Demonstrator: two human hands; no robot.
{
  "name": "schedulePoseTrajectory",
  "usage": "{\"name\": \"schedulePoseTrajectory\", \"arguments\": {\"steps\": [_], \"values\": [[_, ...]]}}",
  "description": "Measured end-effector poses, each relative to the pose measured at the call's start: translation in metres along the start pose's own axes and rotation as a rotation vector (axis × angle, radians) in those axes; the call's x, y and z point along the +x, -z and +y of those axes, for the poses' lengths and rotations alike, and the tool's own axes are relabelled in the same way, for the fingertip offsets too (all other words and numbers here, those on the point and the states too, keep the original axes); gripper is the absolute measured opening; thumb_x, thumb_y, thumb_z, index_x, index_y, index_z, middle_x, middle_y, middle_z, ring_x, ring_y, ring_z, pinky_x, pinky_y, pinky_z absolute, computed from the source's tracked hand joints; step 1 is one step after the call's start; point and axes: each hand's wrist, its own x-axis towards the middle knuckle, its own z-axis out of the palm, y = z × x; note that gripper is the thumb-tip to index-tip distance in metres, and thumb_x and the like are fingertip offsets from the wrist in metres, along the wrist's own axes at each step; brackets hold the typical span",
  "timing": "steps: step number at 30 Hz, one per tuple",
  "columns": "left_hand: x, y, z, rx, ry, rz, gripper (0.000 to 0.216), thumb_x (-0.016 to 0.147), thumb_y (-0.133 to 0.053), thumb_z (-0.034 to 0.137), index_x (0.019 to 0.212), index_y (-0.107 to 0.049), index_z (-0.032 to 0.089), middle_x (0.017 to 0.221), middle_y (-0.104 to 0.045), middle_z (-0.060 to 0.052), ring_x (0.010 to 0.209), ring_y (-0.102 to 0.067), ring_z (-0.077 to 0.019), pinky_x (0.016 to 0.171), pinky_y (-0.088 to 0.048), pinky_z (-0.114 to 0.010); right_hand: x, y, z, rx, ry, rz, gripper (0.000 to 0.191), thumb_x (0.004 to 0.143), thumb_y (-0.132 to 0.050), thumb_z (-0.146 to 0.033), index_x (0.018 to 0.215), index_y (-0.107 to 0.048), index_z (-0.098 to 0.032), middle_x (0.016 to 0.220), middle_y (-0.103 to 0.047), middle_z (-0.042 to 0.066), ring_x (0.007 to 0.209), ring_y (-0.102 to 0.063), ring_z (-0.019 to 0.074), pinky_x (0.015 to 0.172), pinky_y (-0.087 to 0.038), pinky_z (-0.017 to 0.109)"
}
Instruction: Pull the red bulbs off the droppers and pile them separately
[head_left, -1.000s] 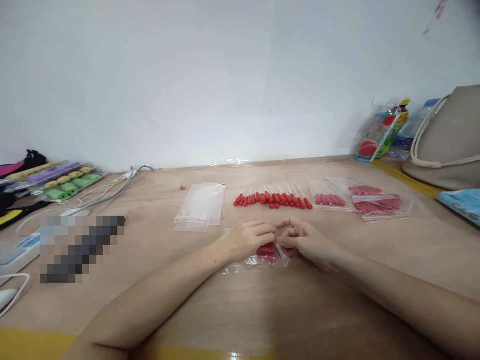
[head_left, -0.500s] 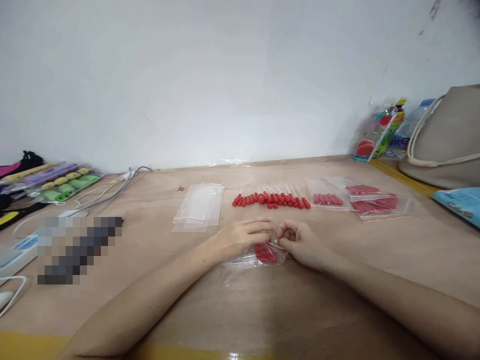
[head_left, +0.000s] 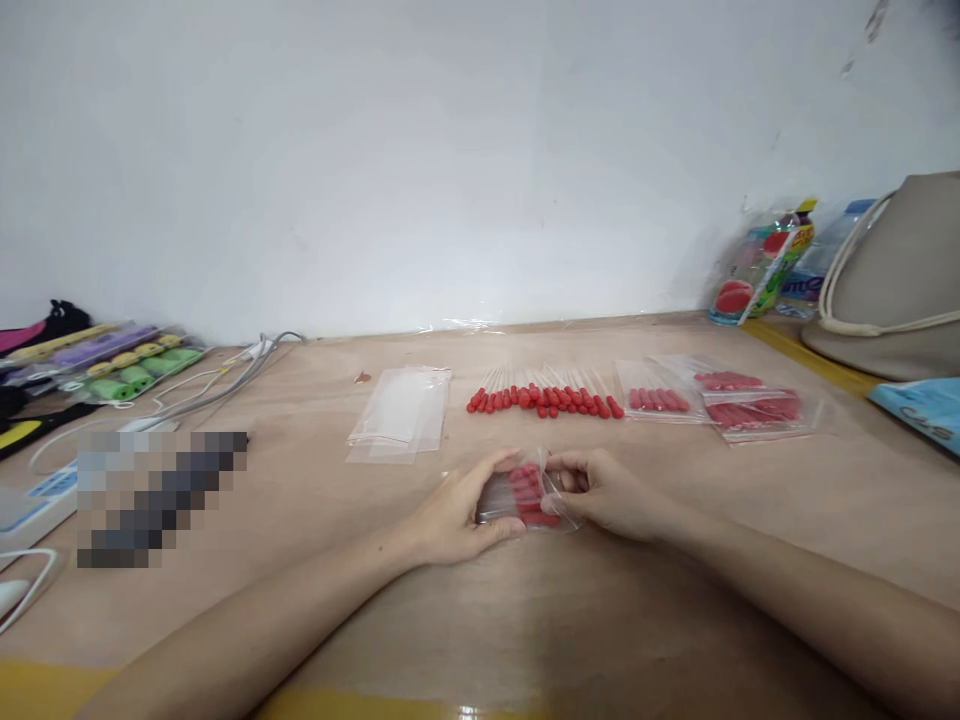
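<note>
A clear zip-lock bag (head_left: 495, 502) with several red-tipped sticks inside lies between my hands near the middle of the table. My left hand (head_left: 461, 510) curves around its left part, thumb on the near edge and fingers on the far edge. At the bag's right end, my right hand (head_left: 600, 490) pinches the plastic between thumb and bent fingers. Beyond the hands is a row of loose sticks with red tips (head_left: 544, 398). Flat clear bags (head_left: 397, 408) are stacked to their left. To the right lie filled bags with red-tipped sticks (head_left: 754, 405).
At the left are a power strip (head_left: 49, 495), cables (head_left: 232, 375) and packs of coloured rolls (head_left: 124, 365). Drink bottles (head_left: 757, 265), a beige bag (head_left: 892, 270) and a blue packet (head_left: 919, 412) stand or lie at the right. A white wall (head_left: 480, 160) bounds the table.
My left hand has shifted from over the bag to its left side, its thumb now on the near edge. My right hand has closed on the bag's right end. More red tips show.
</note>
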Motion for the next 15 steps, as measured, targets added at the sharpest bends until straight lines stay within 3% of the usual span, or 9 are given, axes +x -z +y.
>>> {"name": "schedulePoseTrajectory", "arguments": {"steps": [7,11,15], "values": [[0.001,-0.002,-0.003,0.018,-0.082,0.041,0.06,0.076,-0.061,0.038,0.127,-0.034,0.022,0.126,-0.049,-0.009,0.115,-0.046,-0.0222,0.096,-0.038,-0.037,-0.003,-0.004,-0.002,0.148,0.041,0.03,0.027,0.06,-0.07,-0.026,0.081,-0.056,-0.017,0.065,-0.053,-0.004,0.056,-0.045,0.0085,0.05,-0.034,0.02],[0.002,-0.002,-0.001,0.008,-0.127,0.06,0.056,0.077,-0.06,0.037,0.125,-0.036,0.021,0.121,-0.052,-0.01,0.11,-0.05,-0.0217,0.091,-0.042,-0.035,-0.003,-0.008,-0.002,0.18,0.054,-0.02,0.026,0.067,-0.066,-0.027,0.088,-0.055,-0.018,0.066,-0.055,-0.003,0.054,-0.046,0.0082,0.049,-0.036,0.019],[0.003,0.0,0.0,-0.016,-0.157,0.065,0.053,0.077,-0.06,0.037,0.123,-0.039,0.021,0.118,-0.053,-0.009,0.109,-0.05,-0.0209,0.09,-0.041,-0.034,-0.001,-0.011,-0.001,0.063,0.115,-0.021,0.015,0.073,-0.059,-0.03,0.08,-0.059,-0.016,0.066,-0.057,-0.002,0.056,-0.048,0.0088,0.05,-0.037,0.02]]}}
